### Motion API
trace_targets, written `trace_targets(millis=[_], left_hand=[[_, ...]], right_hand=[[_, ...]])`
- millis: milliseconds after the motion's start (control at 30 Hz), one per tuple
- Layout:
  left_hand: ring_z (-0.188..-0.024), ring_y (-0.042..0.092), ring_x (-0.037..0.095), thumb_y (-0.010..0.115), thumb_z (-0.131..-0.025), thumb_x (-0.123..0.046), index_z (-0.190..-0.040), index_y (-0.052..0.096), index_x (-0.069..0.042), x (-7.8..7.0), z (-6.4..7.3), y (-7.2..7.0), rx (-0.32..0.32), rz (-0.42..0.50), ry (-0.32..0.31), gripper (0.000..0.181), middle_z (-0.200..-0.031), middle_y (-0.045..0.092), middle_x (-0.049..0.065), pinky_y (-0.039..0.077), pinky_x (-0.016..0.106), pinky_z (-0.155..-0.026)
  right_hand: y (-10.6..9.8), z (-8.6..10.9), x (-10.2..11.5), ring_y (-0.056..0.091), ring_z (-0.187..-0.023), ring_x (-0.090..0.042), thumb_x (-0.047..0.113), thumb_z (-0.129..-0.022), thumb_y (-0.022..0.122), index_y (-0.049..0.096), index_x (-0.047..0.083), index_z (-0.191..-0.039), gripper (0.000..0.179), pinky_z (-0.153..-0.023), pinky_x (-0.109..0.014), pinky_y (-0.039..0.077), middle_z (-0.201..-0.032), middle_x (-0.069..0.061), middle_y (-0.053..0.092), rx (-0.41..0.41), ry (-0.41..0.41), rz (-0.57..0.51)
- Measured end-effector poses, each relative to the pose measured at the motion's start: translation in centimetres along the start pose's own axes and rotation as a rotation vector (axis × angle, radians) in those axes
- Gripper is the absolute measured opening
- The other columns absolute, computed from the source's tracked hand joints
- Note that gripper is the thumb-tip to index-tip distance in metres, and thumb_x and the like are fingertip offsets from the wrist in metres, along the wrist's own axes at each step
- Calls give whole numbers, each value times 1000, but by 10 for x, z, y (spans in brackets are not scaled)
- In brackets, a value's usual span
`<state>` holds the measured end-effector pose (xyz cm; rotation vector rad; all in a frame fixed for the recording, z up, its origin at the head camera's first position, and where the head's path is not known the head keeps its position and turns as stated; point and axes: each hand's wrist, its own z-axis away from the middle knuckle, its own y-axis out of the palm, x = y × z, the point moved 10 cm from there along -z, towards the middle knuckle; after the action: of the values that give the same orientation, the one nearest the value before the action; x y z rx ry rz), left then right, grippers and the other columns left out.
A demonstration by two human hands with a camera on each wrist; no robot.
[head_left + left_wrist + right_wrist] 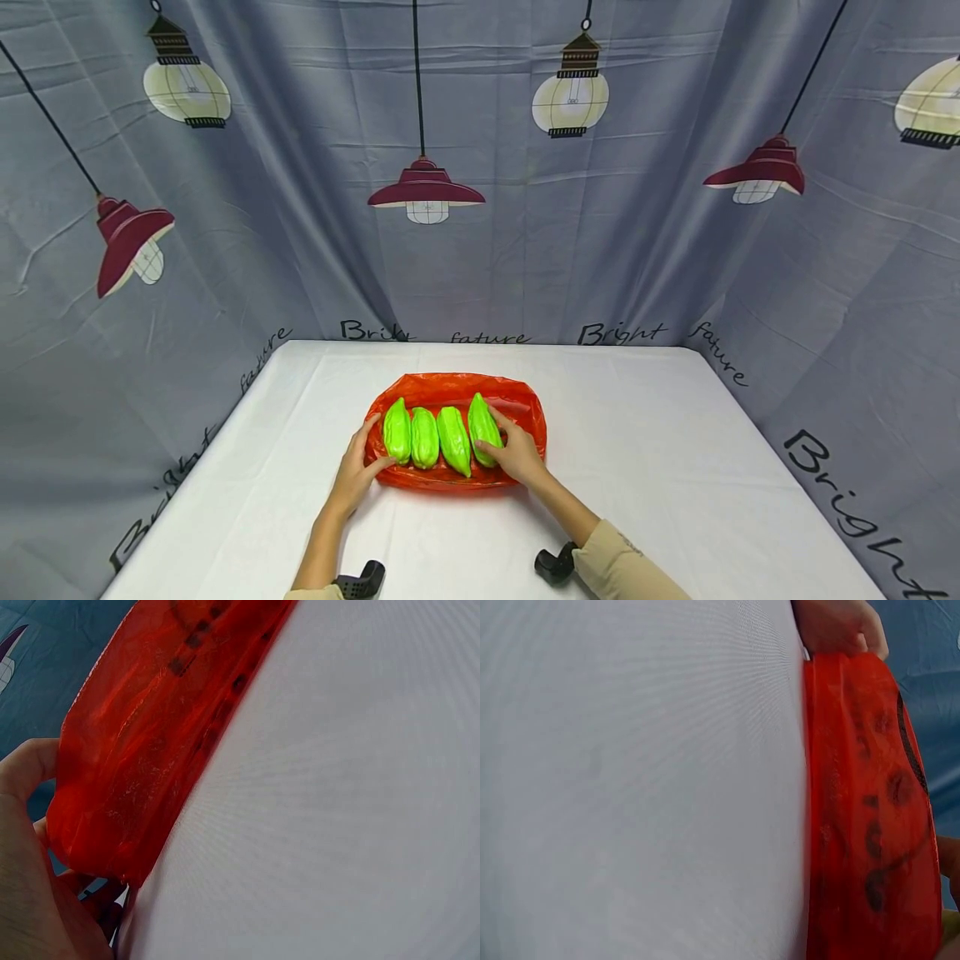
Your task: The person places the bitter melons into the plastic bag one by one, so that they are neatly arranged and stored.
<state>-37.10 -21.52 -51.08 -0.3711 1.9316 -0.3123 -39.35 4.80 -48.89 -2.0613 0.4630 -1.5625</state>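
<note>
Several bright green, ridged, long fruits lie side by side in a red plastic bag, which is spread like a shallow tray. My right hand holds the rightmost green fruit between thumb and fingers, over the bag's right part. At the opposite end, my left hand grips the bag's rim, its thumb close to the leftmost green fruit. In the left wrist view, the thumb laps over the red plastic and the fingers are partly hidden behind it. Dark marks show through the plastic in the right wrist view.
A white-covered table surrounds the bag. Grey curtain printed with lamps and lettering hangs behind and at both sides. Black devices are strapped at the left wrist and right wrist.
</note>
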Motion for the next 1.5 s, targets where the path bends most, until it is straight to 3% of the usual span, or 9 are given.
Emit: trace_targets(millis=[167,500,767,1000,1267,1500], left_hand=[[-130,28,38,68,-80,-19,-143,32,-12,0,1,0,0,0,-5,73,-141,33,21,20,60,-101],[-130,26,39,68,-80,-20,-143,32,-11,2,2,0,1,0,-8,73,-141,32,21,18,61,-101],[-130,27,39,67,-80,-19,-143,31,-11,2,2,0,5,2,-11,73,-141,32,21,20,62,-100],[-130,28,38,67,-80,-20,-143,33,-12,1,1,0,1,2,-12,72,-141,33,21,20,61,-101],[-129,29,40,68,-79,-18,-143,32,-11,1,0,0,3,3,-7,74,-141,33,22,21,60,-101],[-129,29,38,68,-79,-18,-143,32,-11,0,0,-1,3,6,-8,74,-140,33,22,21,59,-101]], right_hand=[[4,0,-1,57,-91,-26,28,-80,72,40,6,-139,71,-75,-38,50,-106,-15,61,11,18,34],[7,2,0,55,-104,-34,27,-81,71,41,4,-138,69,-85,-48,46,-122,-20,55,11,47,83],[10,0,-1,53,-107,-34,29,-82,69,39,2,-139,69,-88,-47,44,-125,-22,53,45,35,97],[7,1,5,53,-105,-36,40,-85,63,35,6,-142,72,-87,-49,44,-122,-22,53,57,-25,113],[10,-3,-1,51,-109,-34,32,-85,65,35,10,-143,69,-90,-49,42,-127,-19,51,100,26,114],[7,-1,7,48,-115,-37,31,-86,65,37,7,-141,66,-93,-51,39,-129,-21,49,110,-4,123]])
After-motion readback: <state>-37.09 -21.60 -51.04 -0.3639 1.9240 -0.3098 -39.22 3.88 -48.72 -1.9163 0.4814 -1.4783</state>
